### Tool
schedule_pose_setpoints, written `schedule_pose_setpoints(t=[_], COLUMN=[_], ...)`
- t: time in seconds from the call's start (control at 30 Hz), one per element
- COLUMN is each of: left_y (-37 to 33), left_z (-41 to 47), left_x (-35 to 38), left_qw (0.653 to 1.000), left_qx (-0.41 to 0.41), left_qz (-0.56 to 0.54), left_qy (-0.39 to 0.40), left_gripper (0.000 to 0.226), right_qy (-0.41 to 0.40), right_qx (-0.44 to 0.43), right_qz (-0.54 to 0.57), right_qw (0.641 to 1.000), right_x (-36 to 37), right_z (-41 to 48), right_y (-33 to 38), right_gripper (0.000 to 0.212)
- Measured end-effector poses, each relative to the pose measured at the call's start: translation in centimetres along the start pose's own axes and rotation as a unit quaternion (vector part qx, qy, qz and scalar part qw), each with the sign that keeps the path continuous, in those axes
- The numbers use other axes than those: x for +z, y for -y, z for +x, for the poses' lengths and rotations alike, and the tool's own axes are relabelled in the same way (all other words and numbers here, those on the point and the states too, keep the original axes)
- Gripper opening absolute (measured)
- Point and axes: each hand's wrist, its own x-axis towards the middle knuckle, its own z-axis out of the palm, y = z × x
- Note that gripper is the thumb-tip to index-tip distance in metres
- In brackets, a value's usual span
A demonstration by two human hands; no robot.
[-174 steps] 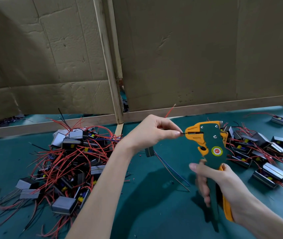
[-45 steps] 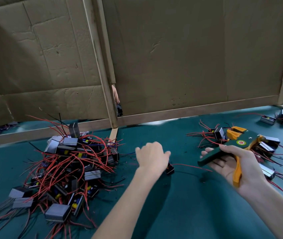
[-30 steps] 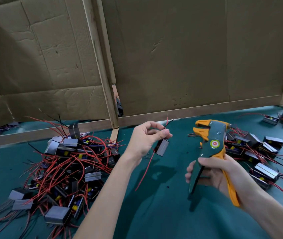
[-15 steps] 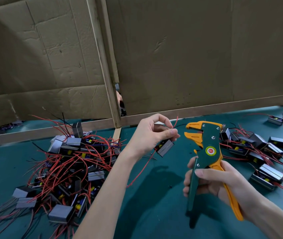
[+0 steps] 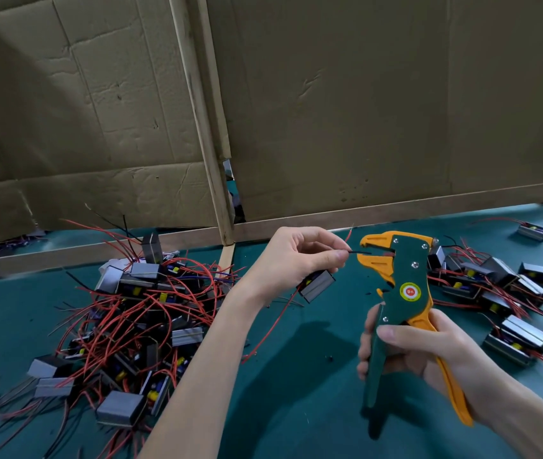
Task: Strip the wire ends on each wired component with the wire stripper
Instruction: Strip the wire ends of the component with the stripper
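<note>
The wire stripper (image 5: 403, 283) is held upright above the green table (image 5: 290, 412), head up, with its orange jaws parted and facing left. The right hand (image 5: 419, 356) wraps round both handles below the head. Its thumb and curled fingers are on the green handle and the orange one lies along the palm. The handles stand apart, so the squeeze appears not yet made.

Just left of the stripper's head, the left hand (image 5: 296, 256) pinches a black wire (image 5: 361, 251) between thumb and forefinger close to its end, and the short free tip reaches into the gap between the jaws. Gripping so near the tip probably keeps the thin wire stiff enough to aim.

The wire's component (image 5: 317, 286), a small grey-cased block, hangs clear of the table under that hand, left of the stripper and lower than its jaws. Its red wire (image 5: 271, 327) trails down from it.

Well to the left of the stripper lies a tangled heap of components (image 5: 144, 303). Just right of it sits a looser group (image 5: 502, 286). The split likely separates unstripped pieces from finished ones, though which is which cannot be told.
</note>
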Motion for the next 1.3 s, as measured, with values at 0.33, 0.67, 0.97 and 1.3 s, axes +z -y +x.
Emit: schedule_pose_setpoints(t=[0.33,0.67,0.97,1.3], left_y=[-0.43,-0.45,-0.61,-0.77], left_z=[-0.16,-0.30,-0.31,-0.39], left_x=[0.00,-0.32,-0.25,-0.49], left_qw=[1.000,1.000,1.000,0.999], left_qx=[-0.002,-0.010,-0.004,0.000], left_qz=[0.001,0.002,0.005,-0.006], left_qy=[0.017,0.025,0.025,0.041], left_gripper=[0.009,0.009,0.008,0.009], right_qy=[0.007,-0.012,-0.001,-0.027], right_qx=[0.006,0.017,0.021,0.020], right_qz=[-0.044,-0.031,-0.049,-0.070], right_qw=[0.999,0.999,0.999,0.997], right_x=[0.15,0.41,0.10,0.70], right_z=[-0.23,-0.20,-0.16,-0.59], right_y=[0.10,0.04,-0.16,-0.23], right_gripper=[0.037,0.025,0.049,0.035])
